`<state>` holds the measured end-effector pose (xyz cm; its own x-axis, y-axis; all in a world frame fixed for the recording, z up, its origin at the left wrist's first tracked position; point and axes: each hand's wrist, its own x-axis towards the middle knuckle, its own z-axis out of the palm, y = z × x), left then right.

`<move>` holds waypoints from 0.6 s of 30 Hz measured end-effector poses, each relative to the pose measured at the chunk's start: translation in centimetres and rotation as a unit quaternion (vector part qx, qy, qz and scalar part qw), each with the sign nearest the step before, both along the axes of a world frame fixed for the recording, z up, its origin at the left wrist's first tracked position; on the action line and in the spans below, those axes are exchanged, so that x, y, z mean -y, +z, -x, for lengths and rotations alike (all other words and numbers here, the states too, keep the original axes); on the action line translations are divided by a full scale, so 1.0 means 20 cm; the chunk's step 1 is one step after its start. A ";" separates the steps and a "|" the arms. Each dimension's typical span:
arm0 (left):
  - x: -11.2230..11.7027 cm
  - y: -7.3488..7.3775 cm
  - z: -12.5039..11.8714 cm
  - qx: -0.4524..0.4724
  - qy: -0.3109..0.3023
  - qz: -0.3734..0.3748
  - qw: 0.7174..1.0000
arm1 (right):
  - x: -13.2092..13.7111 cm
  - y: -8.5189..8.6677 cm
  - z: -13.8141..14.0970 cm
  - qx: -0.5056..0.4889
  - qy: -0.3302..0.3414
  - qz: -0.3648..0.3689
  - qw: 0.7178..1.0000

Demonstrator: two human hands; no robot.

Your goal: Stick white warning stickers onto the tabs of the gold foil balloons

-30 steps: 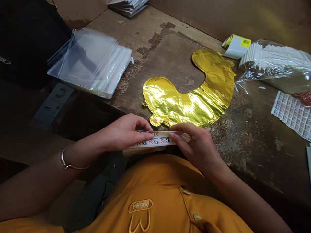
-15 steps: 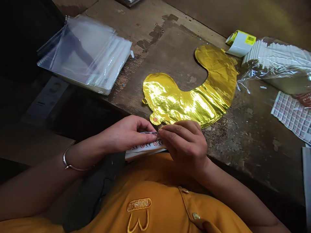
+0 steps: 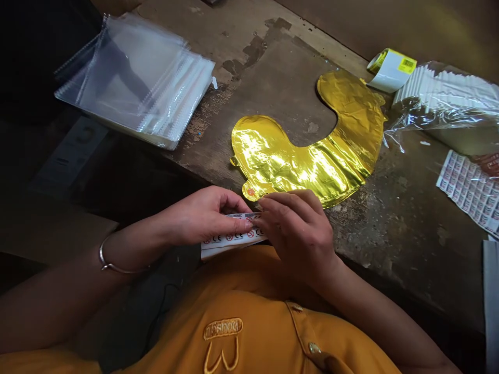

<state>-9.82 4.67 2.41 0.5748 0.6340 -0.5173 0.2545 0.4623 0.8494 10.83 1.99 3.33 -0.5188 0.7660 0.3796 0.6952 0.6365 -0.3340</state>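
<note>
The sticker sheet (image 3: 234,240) lies between the two hands, off the table's near edge and against the person's front; its long axis runs left to right, rising slightly at the right; the left hand (image 3: 208,214) grips its far edge, thumb on the printed face, fingers behind; the right hand (image 3: 302,228) covers its right end with bunched fingertips, though I cannot tell whether they pinch it.

The gold foil piece (image 3: 307,174) lies flat on the table (image 3: 268,88), just far of the hands, curving from near left to far right; its round tab (image 3: 250,190) sits just beyond the gap between the hands; the right fingers overlap the foil's near edge in view, contact unclear.

Compared with a second ago, the right hand is farther left, close to the left thumb, its fingers gathered; less of the sheet shows at the right; the left grip looks much the same.
</note>
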 end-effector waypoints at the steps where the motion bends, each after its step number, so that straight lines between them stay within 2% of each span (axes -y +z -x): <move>1: 0.00 0.00 0.00 0.002 0.002 0.002 1.000 | 0.00 0.00 0.00 0.005 0.003 -0.006 1.000; 7: 0.00 0.01 -0.01 0.024 0.021 0.024 0.999 | 0.02 -0.01 -0.02 0.034 0.048 -0.071 0.996; 15: 0.01 -0.02 -0.02 0.028 0.032 0.046 0.998 | 0.01 -0.03 -0.02 0.049 0.063 -0.101 0.992; 18: 0.00 -0.03 -0.01 0.026 0.015 0.030 0.999 | 0.01 -0.04 0.00 0.047 0.059 -0.083 0.994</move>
<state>-9.55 4.65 1.81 0.5839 0.6195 -0.5247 0.1958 0.5198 0.8316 10.85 1.83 2.54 -0.6405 0.6278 0.4423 0.6351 0.7568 -0.1545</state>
